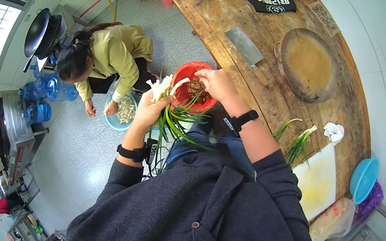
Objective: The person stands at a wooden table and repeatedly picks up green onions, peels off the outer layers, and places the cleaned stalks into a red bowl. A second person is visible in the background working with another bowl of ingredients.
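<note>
My left hand (152, 110) is closed around a bunch of green onions (170, 118). Their white ends point up and away from me, while the long green leaves hang to the right over my legs. Beyond the bunch stands a red plastic bucket (182, 71) with brown, stringy scraps (198, 87) inside. My right hand (218, 84) is over the bucket's right side, thumb and fingers drawn together; whether anything is pinched there is hidden. More green onions (300, 144) lie on the wooden table (226, 11) to my right.
A cleaver (244, 46), a round chopping block (307, 65), a white cutting board (316, 181) and a blue basket (363, 179) are on the table. At left, a person (113, 49) bends over a blue basin (118, 123) of pale pieces. Water jugs (43, 89) stand behind.
</note>
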Tool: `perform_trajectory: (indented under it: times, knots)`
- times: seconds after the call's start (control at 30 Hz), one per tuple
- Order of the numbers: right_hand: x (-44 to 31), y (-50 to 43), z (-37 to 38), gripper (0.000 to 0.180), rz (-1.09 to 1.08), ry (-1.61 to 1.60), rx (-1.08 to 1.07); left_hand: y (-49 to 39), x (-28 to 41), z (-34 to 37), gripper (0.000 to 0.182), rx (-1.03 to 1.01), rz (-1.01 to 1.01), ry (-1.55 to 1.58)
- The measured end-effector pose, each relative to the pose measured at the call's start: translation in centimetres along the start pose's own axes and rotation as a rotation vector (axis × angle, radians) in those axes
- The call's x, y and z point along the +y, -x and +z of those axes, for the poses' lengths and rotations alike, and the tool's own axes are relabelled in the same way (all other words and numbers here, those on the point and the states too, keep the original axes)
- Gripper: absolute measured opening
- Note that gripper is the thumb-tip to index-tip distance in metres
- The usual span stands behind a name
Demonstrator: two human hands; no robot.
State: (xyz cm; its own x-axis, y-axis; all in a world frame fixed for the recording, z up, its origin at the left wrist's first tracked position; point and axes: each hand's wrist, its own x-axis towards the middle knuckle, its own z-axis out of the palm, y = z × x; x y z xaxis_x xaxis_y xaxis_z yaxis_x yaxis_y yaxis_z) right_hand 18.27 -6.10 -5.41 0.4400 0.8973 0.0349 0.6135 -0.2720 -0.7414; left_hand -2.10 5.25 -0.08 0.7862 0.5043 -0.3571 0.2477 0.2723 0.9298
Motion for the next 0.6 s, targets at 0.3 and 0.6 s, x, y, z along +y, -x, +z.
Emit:
perform_trajectory:
  times: [0.3, 0.6]
  knots:
    - [0.4, -1.8, 0.7, 0.019, -0.055, -0.089, -0.074, -0.1, -0.2, -0.5, 0.015, 0.029, 0.0, 0.016]
    - [-2.1, -1.4, -0.6, 0.021, 0.007, -0.767, -0.315, -1.5, -0.7, 0.6, 0.019, -0.001, -0.107, 0.121]
